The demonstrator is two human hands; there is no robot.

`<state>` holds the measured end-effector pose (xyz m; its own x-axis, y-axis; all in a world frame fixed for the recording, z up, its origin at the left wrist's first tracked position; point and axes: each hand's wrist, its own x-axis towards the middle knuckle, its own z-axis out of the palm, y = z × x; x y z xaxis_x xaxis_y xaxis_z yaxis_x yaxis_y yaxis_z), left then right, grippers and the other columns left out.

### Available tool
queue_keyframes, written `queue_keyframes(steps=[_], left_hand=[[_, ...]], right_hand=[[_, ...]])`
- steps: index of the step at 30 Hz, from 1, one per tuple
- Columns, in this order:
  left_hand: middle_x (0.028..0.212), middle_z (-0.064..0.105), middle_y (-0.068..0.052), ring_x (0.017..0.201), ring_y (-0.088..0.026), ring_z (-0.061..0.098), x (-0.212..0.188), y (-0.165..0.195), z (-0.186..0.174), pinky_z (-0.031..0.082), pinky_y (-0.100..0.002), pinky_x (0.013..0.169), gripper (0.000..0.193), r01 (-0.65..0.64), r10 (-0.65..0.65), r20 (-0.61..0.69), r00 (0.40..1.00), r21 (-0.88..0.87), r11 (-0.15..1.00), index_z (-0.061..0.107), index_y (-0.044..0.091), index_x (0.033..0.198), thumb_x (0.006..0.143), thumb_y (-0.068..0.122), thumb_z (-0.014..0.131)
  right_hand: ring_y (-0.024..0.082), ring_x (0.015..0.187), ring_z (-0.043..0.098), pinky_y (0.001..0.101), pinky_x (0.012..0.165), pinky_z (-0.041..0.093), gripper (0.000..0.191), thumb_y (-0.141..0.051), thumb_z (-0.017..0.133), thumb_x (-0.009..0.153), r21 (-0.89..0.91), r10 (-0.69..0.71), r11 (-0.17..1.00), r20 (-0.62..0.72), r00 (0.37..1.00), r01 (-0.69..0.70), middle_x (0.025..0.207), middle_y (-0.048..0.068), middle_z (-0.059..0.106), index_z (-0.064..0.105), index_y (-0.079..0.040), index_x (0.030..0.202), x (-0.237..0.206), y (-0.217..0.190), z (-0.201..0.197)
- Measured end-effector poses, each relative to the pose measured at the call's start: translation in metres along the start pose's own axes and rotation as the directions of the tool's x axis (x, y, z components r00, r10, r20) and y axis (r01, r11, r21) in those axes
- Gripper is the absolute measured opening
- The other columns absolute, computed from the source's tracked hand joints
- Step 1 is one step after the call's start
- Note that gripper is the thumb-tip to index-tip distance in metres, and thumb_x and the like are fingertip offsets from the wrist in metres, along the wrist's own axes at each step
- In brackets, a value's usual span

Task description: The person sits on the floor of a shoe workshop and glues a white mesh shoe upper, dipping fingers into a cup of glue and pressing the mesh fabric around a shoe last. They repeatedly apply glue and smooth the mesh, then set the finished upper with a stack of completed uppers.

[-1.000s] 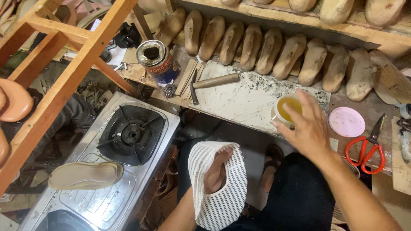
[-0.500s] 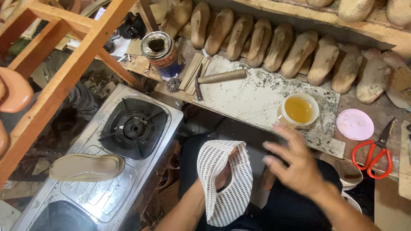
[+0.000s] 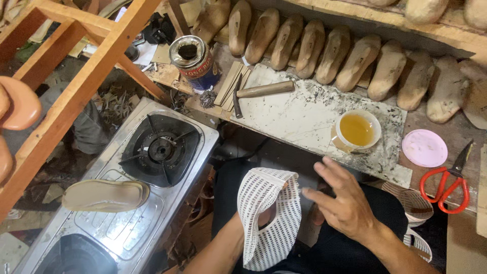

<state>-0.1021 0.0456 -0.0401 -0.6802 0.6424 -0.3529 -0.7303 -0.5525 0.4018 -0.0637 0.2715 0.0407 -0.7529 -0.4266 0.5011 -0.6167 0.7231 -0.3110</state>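
My left hand (image 3: pixel 268 213) is pushed up inside a white mesh shoe upper (image 3: pixel 274 241) and holds it over my lap; only a patch of the hand shows through the opening. Just right of the upper hovers my right hand (image 3: pixel 347 205), fingers spread, its fingertips almost touching the mesh and nothing in it. A white cup of yellow liquid (image 3: pixel 356 130) stands on the speckled stone slab (image 3: pixel 299 114) beyond my right hand.
A hammer (image 3: pixel 264 90) and a tin can (image 3: pixel 194 61) lie at the slab's far left. Several wooden lasts (image 3: pixel 324 50) line the back. Red-handled scissors (image 3: pixel 446 182) and a pink lid (image 3: pixel 424 148) are at right. A gas stove (image 3: pixel 157 149) with a tan sole (image 3: pixel 104 195) is at left, under a wooden frame (image 3: pixel 86 76).
My right hand has drawn back from the cup of yellow liquid down to the mesh upper. The left hand has stayed inside the upper.
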Motion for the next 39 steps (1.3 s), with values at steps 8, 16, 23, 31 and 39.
queue_keyframes(steps=[8,16,23,31,39], left_hand=[[0.1,0.073,-0.005,0.084,-0.012,0.068,-0.007,0.008,0.016,0.057,-0.027,0.072,0.033,-0.073,0.075,-0.025,0.997,0.059,0.996,0.071,0.003,0.121,0.091,0.018,0.076],[0.1,0.072,-0.004,0.084,-0.01,0.067,0.0,0.005,0.028,0.055,-0.025,0.071,0.035,-0.215,0.216,-0.032,0.976,0.045,0.976,0.069,0.004,0.123,0.092,0.017,0.074],[0.096,0.069,-0.004,0.076,-0.007,0.061,-0.018,0.017,0.014,0.048,-0.018,0.06,0.021,-0.036,0.005,0.177,0.984,0.168,0.985,0.067,0.0,0.121,0.106,0.014,0.069],[0.087,0.073,-0.008,0.07,-0.013,0.068,-0.026,0.019,0.022,0.055,-0.025,0.064,0.026,-0.02,0.023,-0.01,1.0,0.249,0.968,0.068,-0.001,0.106,0.102,0.023,0.058],[0.088,0.073,-0.009,0.069,-0.014,0.068,-0.032,0.022,0.022,0.056,-0.027,0.064,0.022,-0.009,0.034,-0.11,0.993,0.224,0.975,0.066,-0.001,0.103,0.103,0.019,0.059]], right_hand=[[0.038,0.141,0.05,0.0461,0.114,0.045,0.046,0.001,0.075,0.075,0.025,0.052,0.998,0.053,0.997,-0.053,0.153,0.009,0.048,0.073,-0.022,0.115,-0.004,-0.01,0.004],[0.016,0.093,0.073,0.0249,0.072,0.063,0.057,-0.001,0.073,0.084,0.615,0.479,0.619,0.196,0.856,-0.488,0.141,0.017,0.048,0.054,0.004,0.137,0.001,-0.025,0.02],[0.017,0.083,0.075,0.0306,0.074,0.062,0.043,-0.015,0.077,0.083,0.323,0.549,0.746,0.194,0.813,-0.582,0.132,0.009,0.062,0.069,-0.003,0.123,0.016,0.008,-0.01],[0.048,0.142,0.039,0.0578,0.108,0.036,0.058,-0.048,0.084,0.074,-0.459,0.451,0.801,0.038,0.892,-0.385,0.157,0.023,0.047,0.078,-0.008,0.115,0.04,0.094,-0.033],[0.035,0.152,0.045,0.0487,0.127,0.037,0.025,-0.032,0.078,0.087,-0.189,0.441,0.874,-0.082,0.894,-0.448,0.149,0.01,0.059,0.077,-0.008,0.092,0.005,0.091,-0.023]])
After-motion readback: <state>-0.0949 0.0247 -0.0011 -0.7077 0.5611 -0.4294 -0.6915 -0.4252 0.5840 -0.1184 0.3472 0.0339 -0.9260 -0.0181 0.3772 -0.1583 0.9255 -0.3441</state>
